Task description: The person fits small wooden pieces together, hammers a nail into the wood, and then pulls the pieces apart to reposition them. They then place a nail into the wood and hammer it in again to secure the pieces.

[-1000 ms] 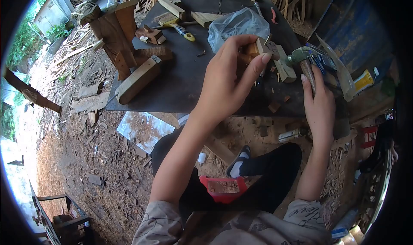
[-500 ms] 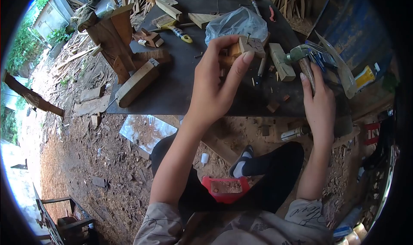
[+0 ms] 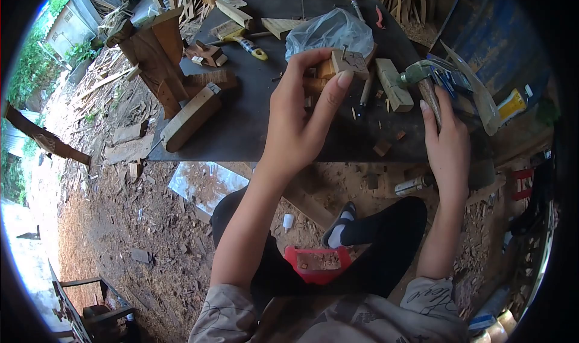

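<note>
My left hand (image 3: 300, 108) is closed round a small wooden block (image 3: 353, 66), thumb and fingers on its sides, held above the dark table (image 3: 253, 120). A nail (image 3: 344, 52) stands up out of the block's top face, which carries dark markings. My right hand (image 3: 447, 138) grips the wooden handle of a hammer (image 3: 417, 73). The hammer's greenish metal head is at the right of the table, beside a pale wooden block (image 3: 394, 87) and a bunch of blue pens or similar sticks (image 3: 451, 81). Part of the handle is hidden by my fingers.
Behind the left hand lies a clear plastic bag (image 3: 332, 29). A yellow-handled brush (image 3: 246, 43) and wood pieces lie at the back left. A wooden assembly (image 3: 160, 59) stands at the table's left edge. Below are a red stool (image 3: 316, 275) and a floor strewn with wood chips.
My left hand, with the wooden block, has shifted very slightly to the left. The right hand and hammer have stayed almost in place.
</note>
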Action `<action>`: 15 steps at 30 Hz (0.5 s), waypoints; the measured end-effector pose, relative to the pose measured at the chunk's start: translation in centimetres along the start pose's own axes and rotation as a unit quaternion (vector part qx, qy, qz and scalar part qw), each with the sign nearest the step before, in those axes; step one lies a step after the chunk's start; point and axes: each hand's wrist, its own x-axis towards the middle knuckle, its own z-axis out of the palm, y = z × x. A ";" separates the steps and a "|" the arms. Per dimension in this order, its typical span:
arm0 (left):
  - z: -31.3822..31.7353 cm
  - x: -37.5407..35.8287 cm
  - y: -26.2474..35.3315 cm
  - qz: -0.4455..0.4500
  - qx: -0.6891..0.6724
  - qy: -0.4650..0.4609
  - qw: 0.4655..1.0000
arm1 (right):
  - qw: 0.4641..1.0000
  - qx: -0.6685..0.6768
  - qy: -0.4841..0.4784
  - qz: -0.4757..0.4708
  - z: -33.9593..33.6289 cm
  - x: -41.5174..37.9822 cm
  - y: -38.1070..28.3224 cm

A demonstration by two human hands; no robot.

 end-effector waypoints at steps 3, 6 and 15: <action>0.1 0.0 -0.2 -0.005 -0.018 0.001 1.000 | 1.000 -0.004 -0.001 0.000 0.0 0.0 0.0; 0.0 0.0 -0.3 0.005 -0.010 0.002 1.000 | 1.000 -0.006 0.000 -0.001 0.2 0.0 0.2; -0.1 0.1 0.0 -0.013 -0.018 -0.006 1.000 | 1.000 0.000 -0.001 -0.007 0.1 0.0 0.2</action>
